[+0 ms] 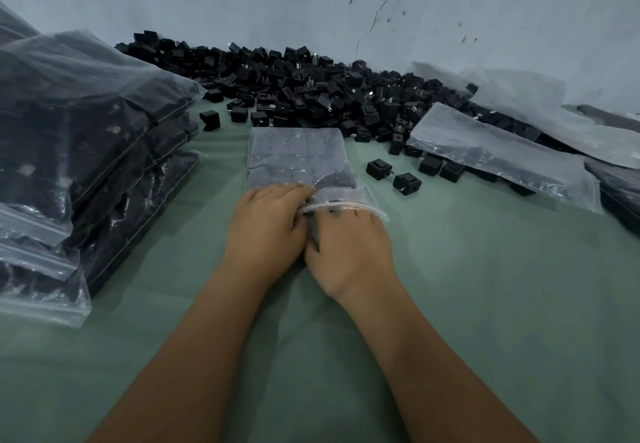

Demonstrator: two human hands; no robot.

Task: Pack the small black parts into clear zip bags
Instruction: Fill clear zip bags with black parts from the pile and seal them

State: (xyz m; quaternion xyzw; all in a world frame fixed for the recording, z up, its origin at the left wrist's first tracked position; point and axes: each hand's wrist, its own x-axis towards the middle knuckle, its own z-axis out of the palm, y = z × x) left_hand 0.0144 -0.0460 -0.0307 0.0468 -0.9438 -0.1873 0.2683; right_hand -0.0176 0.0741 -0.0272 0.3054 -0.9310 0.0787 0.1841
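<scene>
A clear zip bag (298, 156) partly filled with black parts lies flat on the green table, its open mouth toward me. My left hand (268, 224) rests on the bag's near left corner and pins the mouth down. My right hand (349, 248) has its fingertips inside the bag's mouth and holds small black parts there; the fingers are partly hidden by the plastic. A large heap of loose black parts (311, 85) lies beyond the bag against the wall.
Stacked filled zip bags (79, 151) stand at the left. Empty or part-filled clear bags (498, 151) lie at the right over more parts. Two loose parts (393, 174) sit right of the bag. The green table surface (502, 286) lies bare near me.
</scene>
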